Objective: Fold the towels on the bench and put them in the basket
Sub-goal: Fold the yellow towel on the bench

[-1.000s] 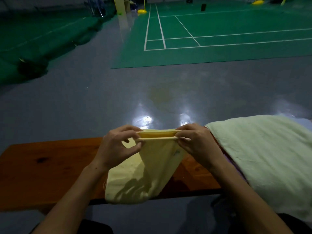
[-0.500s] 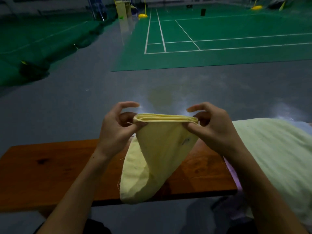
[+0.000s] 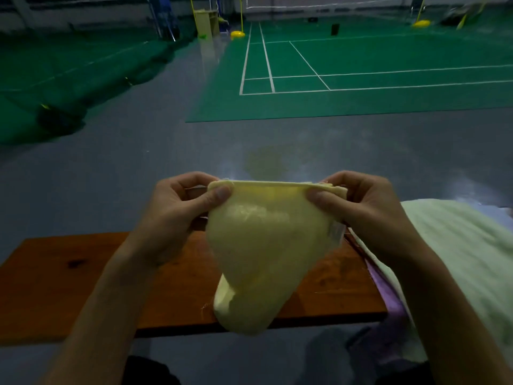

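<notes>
A small yellow towel (image 3: 263,254) hangs doubled over in the air above the wooden bench (image 3: 83,284). My left hand (image 3: 177,215) pinches its top left corner and my right hand (image 3: 363,215) pinches its top right corner, so the top edge is stretched straight between them. The lower part sags to a rounded point over the bench's front edge. A large pale green towel (image 3: 455,262) lies spread on the right end of the bench, with a purple cloth (image 3: 385,290) showing under its near edge. No basket is in view.
Beyond the bench is a shiny grey floor (image 3: 138,162), then a green badminton court (image 3: 361,79) with white lines. A dark green net or tarp (image 3: 55,93) lies heaped at the left. My knees show dark below the bench.
Both hands have lifted the yellow towel higher and drawn apart, pulling the top edge taut. The fingers that were spread half a second ago are now closed on the corners.
</notes>
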{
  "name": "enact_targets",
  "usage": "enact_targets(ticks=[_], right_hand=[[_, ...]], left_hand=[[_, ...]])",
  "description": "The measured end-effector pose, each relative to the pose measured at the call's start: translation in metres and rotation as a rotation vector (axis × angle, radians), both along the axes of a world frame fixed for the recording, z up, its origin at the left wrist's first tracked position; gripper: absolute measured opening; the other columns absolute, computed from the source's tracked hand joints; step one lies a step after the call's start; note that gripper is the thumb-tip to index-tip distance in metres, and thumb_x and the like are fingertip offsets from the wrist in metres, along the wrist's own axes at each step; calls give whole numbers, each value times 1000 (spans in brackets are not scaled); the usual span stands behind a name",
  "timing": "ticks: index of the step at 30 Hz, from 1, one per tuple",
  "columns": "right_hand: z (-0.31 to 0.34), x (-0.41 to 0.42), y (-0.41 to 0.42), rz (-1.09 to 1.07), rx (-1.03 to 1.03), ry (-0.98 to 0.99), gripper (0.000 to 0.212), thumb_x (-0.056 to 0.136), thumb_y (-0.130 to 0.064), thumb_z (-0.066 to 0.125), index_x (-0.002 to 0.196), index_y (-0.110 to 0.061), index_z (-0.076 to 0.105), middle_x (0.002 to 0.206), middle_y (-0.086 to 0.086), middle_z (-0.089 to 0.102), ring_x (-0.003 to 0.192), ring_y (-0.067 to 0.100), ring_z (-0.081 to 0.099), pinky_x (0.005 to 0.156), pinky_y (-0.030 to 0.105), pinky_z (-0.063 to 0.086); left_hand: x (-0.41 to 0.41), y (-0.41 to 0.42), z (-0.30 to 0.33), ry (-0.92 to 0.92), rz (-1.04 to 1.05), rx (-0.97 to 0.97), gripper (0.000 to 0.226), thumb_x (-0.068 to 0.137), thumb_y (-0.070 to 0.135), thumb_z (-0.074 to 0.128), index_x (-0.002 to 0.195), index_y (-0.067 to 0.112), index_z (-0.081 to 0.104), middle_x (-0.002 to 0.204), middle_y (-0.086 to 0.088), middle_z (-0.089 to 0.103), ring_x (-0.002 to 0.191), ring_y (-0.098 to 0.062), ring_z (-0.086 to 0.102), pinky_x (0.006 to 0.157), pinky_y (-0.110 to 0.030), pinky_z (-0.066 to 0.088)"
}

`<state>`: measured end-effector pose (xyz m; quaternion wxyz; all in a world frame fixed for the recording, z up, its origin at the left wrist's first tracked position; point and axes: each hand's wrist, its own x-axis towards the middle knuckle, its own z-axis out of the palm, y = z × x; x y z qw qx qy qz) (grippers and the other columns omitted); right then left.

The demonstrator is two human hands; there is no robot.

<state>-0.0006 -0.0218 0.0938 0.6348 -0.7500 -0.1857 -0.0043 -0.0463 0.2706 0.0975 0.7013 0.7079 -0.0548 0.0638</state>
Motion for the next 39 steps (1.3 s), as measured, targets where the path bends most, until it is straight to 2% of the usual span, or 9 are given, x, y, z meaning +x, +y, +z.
enact_targets(ticks=[3,7,9,14,21,28,32,34,39], right_hand=[[20,-19,-4,113,79,47,22,81,-30,77,91,-10,75,83,5,74,74,19,73,59,27,58],[31,-28,-5,194,178,132,26,76,-28,76,90,-6,73,80,6,72,71,20,70,59,25,58],[22,-21,-5,148,153,159,23,81,-25,77,92,-5,74,82,9,73,71,22,71,61,27,59],[-40,19,6,-68,35,258,24,85,-24,85,96,-5,76,82,9,76,73,22,73,58,29,57],[-113,74,28,-222,-55,219,20,83,-24,88,94,-10,78,85,6,78,80,22,77,68,40,64],[-144,120,50,-233,-75,226,5,93,-14,78,94,-12,74,84,1,74,75,13,70,66,25,57],[-167,139,59,-289,-131,204,9,95,-21,74,90,-14,75,80,9,77,73,25,74,71,38,62],[-176,145,60,-308,-161,192,11,93,-27,74,96,-17,77,84,3,78,81,23,76,77,44,64],[-179,139,48,-321,-329,120,29,98,-23,70,125,-12,70,116,1,72,100,14,70,92,40,60]], left_hand=[[-13,3,15,-29,-54,-122,9,89,20,77,87,12,77,79,-7,71,65,-18,69,55,-28,59],[-24,4,26,-33,-125,-181,16,79,30,84,84,16,77,74,-2,70,58,-14,66,51,-24,56],[-16,6,17,47,-112,-121,29,76,35,84,91,12,76,79,-6,70,63,-17,65,51,-25,54],[23,-3,-49,215,113,-2,39,77,22,84,101,-7,71,84,-15,75,69,-23,70,52,-28,56],[73,-5,-112,207,274,91,23,86,11,84,99,-5,72,83,-7,79,72,-14,74,55,-28,57],[110,9,-146,203,326,113,7,95,10,76,95,6,70,83,-4,77,74,-14,73,57,-29,60],[130,12,-165,203,410,160,6,95,13,76,92,13,70,88,-8,77,81,-21,74,66,-38,61],[134,13,-171,183,461,230,9,90,17,80,91,20,71,88,-4,78,84,-19,75,72,-39,61],[119,19,-163,106,456,468,16,88,21,82,96,26,70,92,9,75,82,-1,71,73,-25,59]])
